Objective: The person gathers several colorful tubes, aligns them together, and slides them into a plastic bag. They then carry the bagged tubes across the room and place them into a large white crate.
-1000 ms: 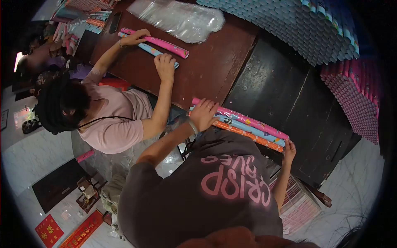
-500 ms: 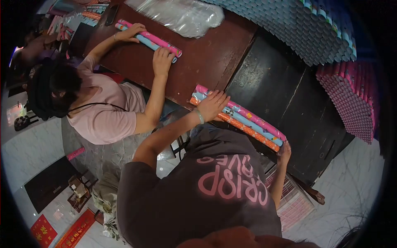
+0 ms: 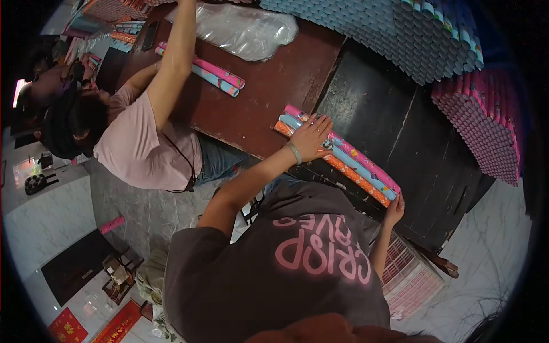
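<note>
Three rolls of patterned wrapping paper, pink, light blue and orange [image 3: 360, 182], lie side by side along the table edge before me. A glossy sheen on them looks like clear plastic film. My left hand [image 3: 311, 138], with a bracelet at the wrist, lies across the rolls toward their left end, fingers stretched out and resting on top. At the right end, my right hand [image 3: 394, 209] is closed around the roll ends; its fingertips are partly hidden.
A co-worker in a pink shirt [image 3: 128, 146] sits at the left, one arm raised over pink and blue rolls [image 3: 220, 77]. Clear plastic bags [image 3: 246, 31] lie on the brown table [image 3: 269, 86]. Stacked blue rolls [image 3: 394, 40] and pink rolls [image 3: 483, 123] stand at the right. A pink crate [image 3: 412, 274] is below.
My left hand and the rolls' left end have shifted slightly right. The co-worker's hand has left the rolls, and that arm has swung up toward the table's far side.
</note>
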### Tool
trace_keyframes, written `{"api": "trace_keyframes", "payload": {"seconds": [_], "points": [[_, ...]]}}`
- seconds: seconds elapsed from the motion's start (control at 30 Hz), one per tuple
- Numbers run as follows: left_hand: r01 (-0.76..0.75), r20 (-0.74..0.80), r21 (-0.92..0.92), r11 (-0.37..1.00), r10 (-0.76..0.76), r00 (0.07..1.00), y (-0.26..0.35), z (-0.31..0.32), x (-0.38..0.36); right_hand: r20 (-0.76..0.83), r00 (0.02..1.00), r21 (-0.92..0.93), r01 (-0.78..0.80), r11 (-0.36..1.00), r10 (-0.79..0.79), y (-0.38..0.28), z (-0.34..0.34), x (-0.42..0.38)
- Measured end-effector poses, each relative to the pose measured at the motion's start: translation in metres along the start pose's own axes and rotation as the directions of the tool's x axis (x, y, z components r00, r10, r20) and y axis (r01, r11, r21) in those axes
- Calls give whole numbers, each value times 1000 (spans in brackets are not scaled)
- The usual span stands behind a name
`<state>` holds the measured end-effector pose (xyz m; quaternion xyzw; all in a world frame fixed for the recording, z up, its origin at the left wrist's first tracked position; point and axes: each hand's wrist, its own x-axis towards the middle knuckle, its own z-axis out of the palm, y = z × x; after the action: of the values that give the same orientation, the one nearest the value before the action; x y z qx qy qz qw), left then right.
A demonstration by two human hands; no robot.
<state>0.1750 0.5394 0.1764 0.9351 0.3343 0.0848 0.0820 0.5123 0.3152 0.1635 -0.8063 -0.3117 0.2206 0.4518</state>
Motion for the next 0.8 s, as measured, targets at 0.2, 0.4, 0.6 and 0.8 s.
{"api": "trace_keyframes", "payload": {"seconds": [0.2, 0.4, 0.6, 0.8], "points": [[58, -23, -25, 998, -58, 998, 13, -4, 5, 47, 971, -504, 225, 834, -233, 3, 2, 5], [52, -5, 0, 999, -52, 999, 14, -2, 6, -13, 977, -264, 203, 943, -214, 6, 12, 7], [48, 27, 15, 999, -49, 998, 14, -5, 8, 302, 908, 542, -414, 732, 290, 15, -17, 19], [27, 19, 23, 999, -27, 999, 13, -4, 9, 303, 879, 205, -438, 875, 369, 19, -39, 15]]}}
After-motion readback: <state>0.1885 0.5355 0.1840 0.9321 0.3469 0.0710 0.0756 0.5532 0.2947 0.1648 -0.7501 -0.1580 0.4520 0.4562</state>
